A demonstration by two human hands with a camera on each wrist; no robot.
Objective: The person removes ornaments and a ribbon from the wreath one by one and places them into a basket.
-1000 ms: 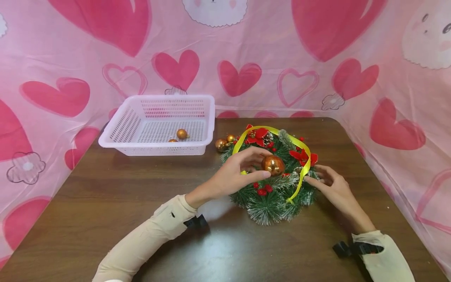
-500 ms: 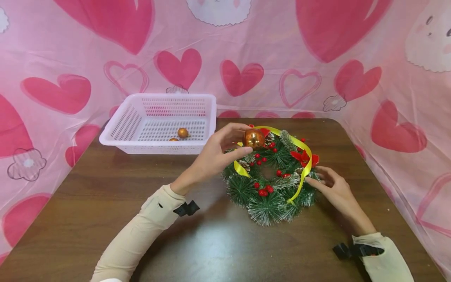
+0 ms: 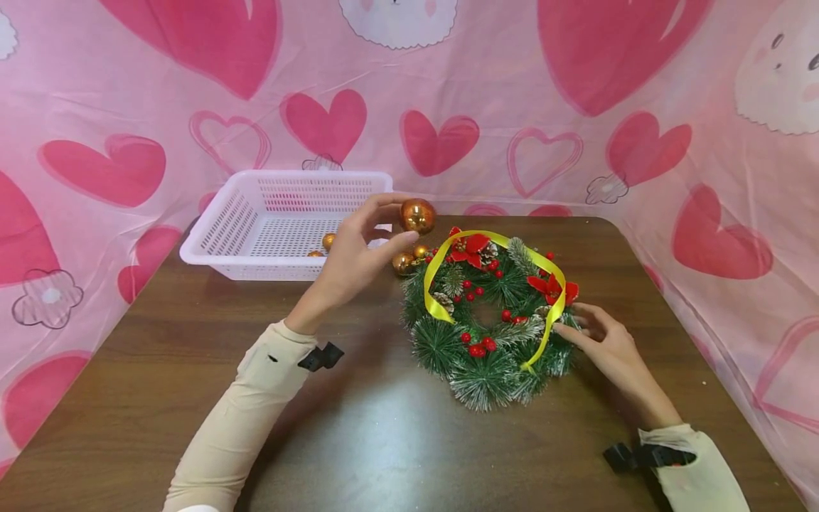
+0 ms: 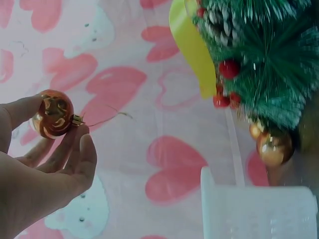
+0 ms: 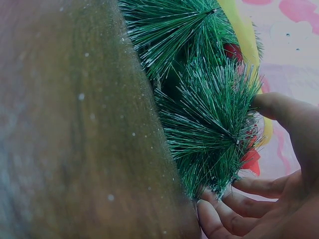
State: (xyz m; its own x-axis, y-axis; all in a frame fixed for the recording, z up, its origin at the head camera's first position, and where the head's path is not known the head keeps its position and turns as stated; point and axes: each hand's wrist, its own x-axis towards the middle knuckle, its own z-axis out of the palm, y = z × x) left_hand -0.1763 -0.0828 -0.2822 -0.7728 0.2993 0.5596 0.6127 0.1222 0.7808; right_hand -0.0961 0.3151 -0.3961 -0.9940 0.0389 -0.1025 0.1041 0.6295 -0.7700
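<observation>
My left hand (image 3: 348, 263) pinches a shiny copper-gold Christmas bauble (image 3: 418, 215) between thumb and fingers, raised beyond the wreath's upper left. In the left wrist view the bauble (image 4: 54, 113) shows its gold cap and a thin hanging string. A green Christmas wreath (image 3: 441, 348) with red berries, red flowers and pine cones lies on the table. Yellow ribbon (image 3: 555, 306) loops over its top. My right hand (image 3: 614, 355) grips the wreath's right edge; in the right wrist view the thumb is on the upper side of the needles (image 5: 204, 109), fingers at the lower edge.
A white perforated basket (image 3: 275, 272) stands at the back left, partly behind my left hand, with small gold baubles (image 3: 328, 242) inside. Gold baubles (image 3: 403, 263) sit at the wreath's left edge. A pink heart-patterned cloth (image 3: 486, 163) hangs behind the brown table (image 3: 384, 441).
My left hand has carried the bauble from over the wreath's middle up and left, beyond its far left edge. My right hand stays at the wreath's right side.
</observation>
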